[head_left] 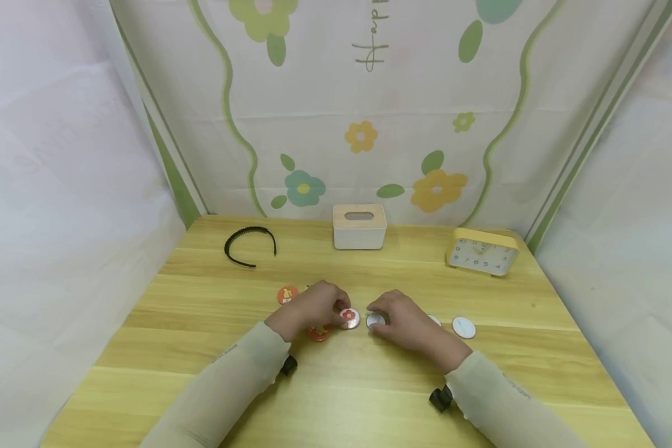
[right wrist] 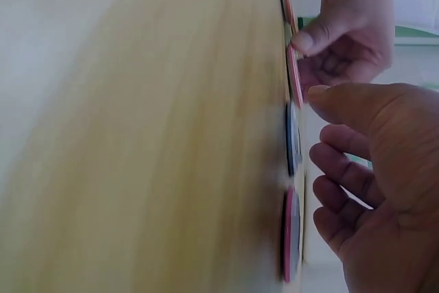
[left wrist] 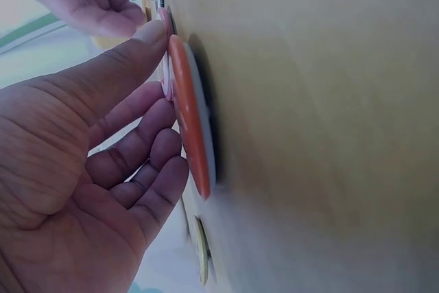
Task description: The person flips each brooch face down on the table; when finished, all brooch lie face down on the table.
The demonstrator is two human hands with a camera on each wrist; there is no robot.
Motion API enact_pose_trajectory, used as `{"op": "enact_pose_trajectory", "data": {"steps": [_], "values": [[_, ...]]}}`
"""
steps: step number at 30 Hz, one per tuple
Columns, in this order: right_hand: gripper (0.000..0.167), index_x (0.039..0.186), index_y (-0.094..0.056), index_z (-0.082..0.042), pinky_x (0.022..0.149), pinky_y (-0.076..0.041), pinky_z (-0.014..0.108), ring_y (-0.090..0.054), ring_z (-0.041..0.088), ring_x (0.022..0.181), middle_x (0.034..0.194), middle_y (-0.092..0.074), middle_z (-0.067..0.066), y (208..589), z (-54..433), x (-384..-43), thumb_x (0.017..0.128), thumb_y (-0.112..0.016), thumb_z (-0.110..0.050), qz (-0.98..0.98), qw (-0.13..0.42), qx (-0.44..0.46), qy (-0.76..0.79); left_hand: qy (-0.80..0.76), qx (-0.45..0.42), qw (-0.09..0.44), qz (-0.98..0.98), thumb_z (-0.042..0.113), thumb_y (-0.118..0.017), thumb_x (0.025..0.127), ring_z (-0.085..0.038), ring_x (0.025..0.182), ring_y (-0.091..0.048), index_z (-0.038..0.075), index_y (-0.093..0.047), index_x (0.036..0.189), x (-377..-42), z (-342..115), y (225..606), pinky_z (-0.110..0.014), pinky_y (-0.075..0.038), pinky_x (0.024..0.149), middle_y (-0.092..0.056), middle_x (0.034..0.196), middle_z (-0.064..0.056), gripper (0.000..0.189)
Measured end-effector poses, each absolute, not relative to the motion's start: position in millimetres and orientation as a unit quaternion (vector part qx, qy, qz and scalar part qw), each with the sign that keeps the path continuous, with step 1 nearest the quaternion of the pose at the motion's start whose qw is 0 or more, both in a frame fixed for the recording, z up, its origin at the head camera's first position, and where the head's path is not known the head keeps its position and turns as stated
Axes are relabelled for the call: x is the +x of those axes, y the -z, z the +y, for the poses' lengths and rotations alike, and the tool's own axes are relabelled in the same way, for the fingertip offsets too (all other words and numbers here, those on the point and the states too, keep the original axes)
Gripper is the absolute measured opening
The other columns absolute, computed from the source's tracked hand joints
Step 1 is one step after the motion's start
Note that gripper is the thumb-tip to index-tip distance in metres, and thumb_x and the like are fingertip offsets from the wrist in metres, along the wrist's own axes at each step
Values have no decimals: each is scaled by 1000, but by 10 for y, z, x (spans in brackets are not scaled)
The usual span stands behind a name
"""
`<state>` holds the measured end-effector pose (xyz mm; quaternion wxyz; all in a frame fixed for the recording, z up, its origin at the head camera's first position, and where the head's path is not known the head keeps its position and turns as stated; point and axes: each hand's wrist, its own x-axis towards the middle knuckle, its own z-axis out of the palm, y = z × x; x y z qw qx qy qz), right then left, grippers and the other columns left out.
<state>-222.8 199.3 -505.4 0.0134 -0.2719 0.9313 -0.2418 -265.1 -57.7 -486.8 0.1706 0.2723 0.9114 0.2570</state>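
Note:
My left hand pinches the edge of a white round badge with a red flower, which lies on the table. An orange-red round badge lies by the left wrist; the left wrist view shows its orange edge close under the fingers. My right hand hovers with loosely bent fingers around a pale, dark-rimmed round badge. In the right wrist view that badge lies flat, apart from the fingertips. A pink-rimmed badge sits beside it.
Another orange badge lies left of the hands, a white one to the right. A partly hidden badge shows behind my right hand. Farther back stand a black headband, a tissue box and a yellow clock.

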Motion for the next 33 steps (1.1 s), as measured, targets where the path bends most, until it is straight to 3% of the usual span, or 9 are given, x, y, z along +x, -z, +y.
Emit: {"op": "enact_pose_trajectory", "data": {"steps": [15, 28, 33], "values": [[27, 114, -83, -13, 98, -56, 44, -64, 17, 105, 107, -77, -3, 5104, 1629, -2277, 92, -89, -26, 931, 7, -279, 236, -264, 279, 169, 907, 25, -88, 95, -10, 87, -64, 17, -83, 106, -2636, -588, 4871, -29, -58, 82, -75, 96, 9, 14], [24, 115, -84, -11, 102, -58, 44, -68, 23, 112, 109, -80, 1, 5073, 1601, -2287, 97, -86, -26, 932, -19, -312, 183, -258, 289, 176, 905, 25, -93, 90, -7, 88, -66, 16, -85, 108, -2662, -606, 4860, -28, -59, 83, -78, 99, 10, 21], [21, 114, -85, -11, 100, -59, 44, -69, 23, 109, 108, -81, 2, 5055, 1618, -2265, 101, -81, -27, 928, -30, -335, 161, -257, 312, 177, 897, 19, -90, 93, -5, 91, -68, 17, -87, 107, -2655, -650, 4822, -26, -60, 85, -81, 104, 8, 14]]}}
